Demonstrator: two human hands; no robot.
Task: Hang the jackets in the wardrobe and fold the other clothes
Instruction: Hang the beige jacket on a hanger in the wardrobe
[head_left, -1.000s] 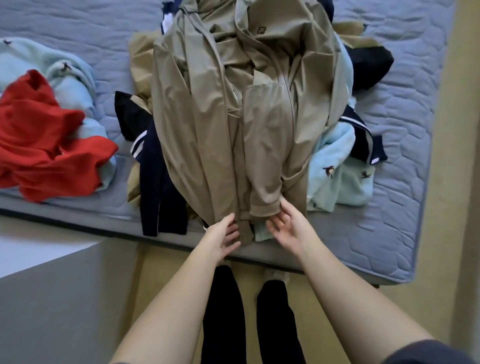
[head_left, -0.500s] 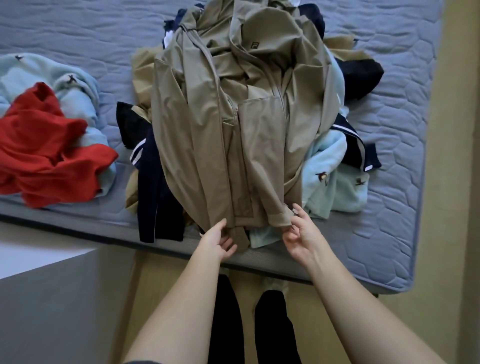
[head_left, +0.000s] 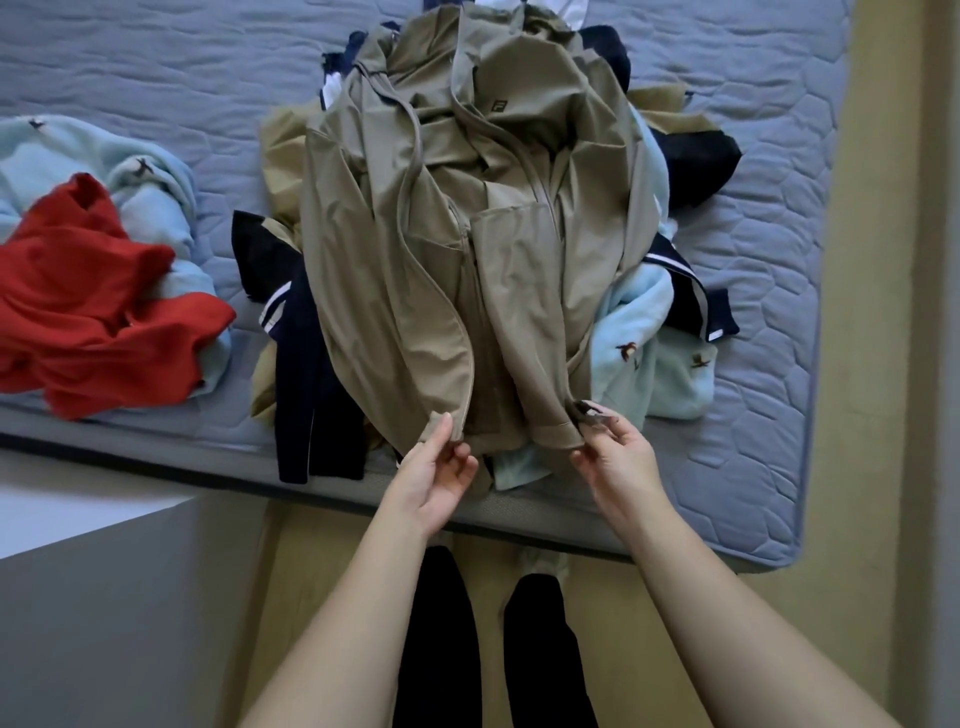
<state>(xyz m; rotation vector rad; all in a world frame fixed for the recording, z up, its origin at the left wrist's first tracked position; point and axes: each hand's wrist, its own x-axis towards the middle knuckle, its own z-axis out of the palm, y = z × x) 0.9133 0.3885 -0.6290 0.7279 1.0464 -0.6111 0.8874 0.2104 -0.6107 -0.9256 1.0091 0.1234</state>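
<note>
**Squaring the khaki jacket by its hem before hanging**

At the far left a crumpled red garment (head_left: 104, 312) lies on a pale blue fleece (head_left: 150, 202), well apart from the work, and can be left alone. Next, a navy garment with white stripes (head_left: 306, 374) is caught partly under the jacket and droops over the near edge of the grey-blue quilted mattress (head_left: 779, 260). Any lift should go straight up, or this one may drag along.

The left hand (head_left: 436, 467) pinches the lower left corner of the light khaki zip jacket (head_left: 467, 234) between thumb and curled fingers. The jacket lies front up on top of the other clothes, its hem at the mattress edge. The right hand (head_left: 618, 457) pinches the lower right corner, beside a small dark tab I cannot identify.

The step looks like straightening the jacket for hanging. It should go best if both corners are drawn apart evenly until the hem is taut, then the grip moves up to the shoulders. The thin fabric looks slippery, so a firm pinch helps.

To the right, a second pale blue fleece with small embroidered birds (head_left: 634, 338) sits just beneath and could snag
</note>
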